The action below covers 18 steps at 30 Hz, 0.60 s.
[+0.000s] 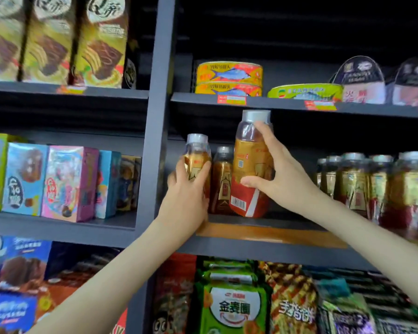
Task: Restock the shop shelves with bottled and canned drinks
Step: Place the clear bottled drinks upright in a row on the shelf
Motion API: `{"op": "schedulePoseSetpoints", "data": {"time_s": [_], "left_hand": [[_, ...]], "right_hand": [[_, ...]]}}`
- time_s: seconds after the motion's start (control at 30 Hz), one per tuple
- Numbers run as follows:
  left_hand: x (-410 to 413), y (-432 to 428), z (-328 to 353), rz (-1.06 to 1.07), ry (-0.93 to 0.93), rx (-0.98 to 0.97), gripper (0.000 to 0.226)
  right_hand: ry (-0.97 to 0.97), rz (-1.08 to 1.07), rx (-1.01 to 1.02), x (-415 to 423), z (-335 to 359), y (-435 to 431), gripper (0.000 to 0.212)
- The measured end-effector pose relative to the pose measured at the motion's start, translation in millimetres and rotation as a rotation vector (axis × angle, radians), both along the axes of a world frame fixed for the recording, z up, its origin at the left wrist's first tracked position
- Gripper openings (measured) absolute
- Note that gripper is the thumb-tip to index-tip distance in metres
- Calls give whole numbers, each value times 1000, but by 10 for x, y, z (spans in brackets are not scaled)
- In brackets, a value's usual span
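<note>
Hands both grip: right hand clasps a tall amber grey-capped plastic bottle, near upright at the dark shelf front; left hand holds its twin deeper, leftward.

A shop, plainly: dark shelves carry price tags on their front edges. They are packed with rows of matching bottles, stacked fish tins, bright snack boxes and biscuit packets, all facing outward.
</note>
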State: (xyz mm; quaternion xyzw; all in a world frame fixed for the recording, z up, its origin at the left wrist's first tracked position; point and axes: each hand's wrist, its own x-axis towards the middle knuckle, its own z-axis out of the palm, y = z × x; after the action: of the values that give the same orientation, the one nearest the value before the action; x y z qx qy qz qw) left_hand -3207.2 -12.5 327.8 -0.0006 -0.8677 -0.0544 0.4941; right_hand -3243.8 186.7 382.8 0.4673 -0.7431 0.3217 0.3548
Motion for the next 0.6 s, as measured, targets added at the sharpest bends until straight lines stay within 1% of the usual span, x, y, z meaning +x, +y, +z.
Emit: {"op": "schedulePoseSetpoints", "data": {"time_s": [0.13,0.23,0.37,0.4,0.5,0.57,0.6], "left_hand": [[-20,-35,13,-29,-74,40,76],[-41,-65,17,-52,-72,40,78],[-69,-122,-8,-82,-62,42,79],[-76,-133,-13,-82,-57,37,80],[-103,-143,-17,-85,-48,25,81],[-117,-140,-22,-83,-40,25,82],[-123,-136,-25,-81,-39,27,81]], "right_hand": [[-47,-33,34,-145,11,-125,97],[-104,-76,66,-312,-52,-283,99],[-252,-153,36,-579,-72,-529,106],[-295,-164,56,-613,-43,-566,109],[-417,-180,219,-617,23,-614,122],[-433,-203,283,-591,38,-633,127],[-435,-214,283,-588,40,-647,128]]}}
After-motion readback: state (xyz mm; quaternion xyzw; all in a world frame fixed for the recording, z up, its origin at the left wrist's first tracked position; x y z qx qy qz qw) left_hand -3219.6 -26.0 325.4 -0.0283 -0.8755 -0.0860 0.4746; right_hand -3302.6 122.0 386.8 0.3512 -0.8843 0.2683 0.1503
